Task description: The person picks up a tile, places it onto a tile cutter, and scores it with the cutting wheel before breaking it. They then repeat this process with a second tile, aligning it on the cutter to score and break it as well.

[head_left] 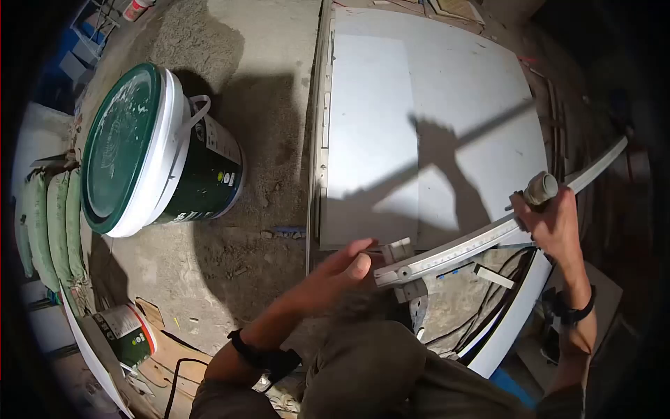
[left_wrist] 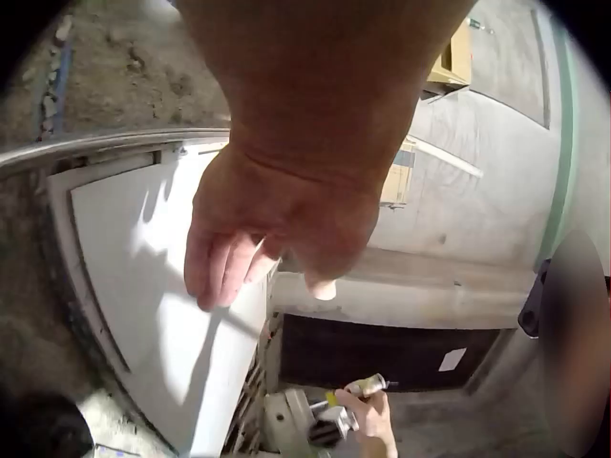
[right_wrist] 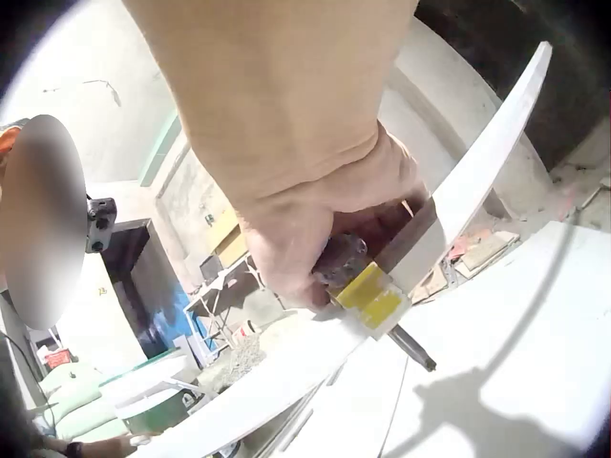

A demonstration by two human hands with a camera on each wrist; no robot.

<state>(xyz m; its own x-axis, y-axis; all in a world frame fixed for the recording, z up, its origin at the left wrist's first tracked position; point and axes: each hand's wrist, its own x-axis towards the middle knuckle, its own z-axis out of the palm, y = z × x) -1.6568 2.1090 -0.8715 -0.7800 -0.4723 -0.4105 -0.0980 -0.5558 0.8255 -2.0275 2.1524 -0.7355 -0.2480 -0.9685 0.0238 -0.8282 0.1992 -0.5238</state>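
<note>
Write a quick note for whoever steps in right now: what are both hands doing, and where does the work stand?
Left hand: open, fingers straight, at the near end of the ruler; contact unclear.
Right hand: grips a tool together with the ruler, further along.
Ruler: held slanting over the near corner of the white board, seemingly lifted off it, judging by its shadow.
Done: ruler and tool are in hand.
Left: probably setting the ruler down on the board; no mark shows on the board yet.
</note>
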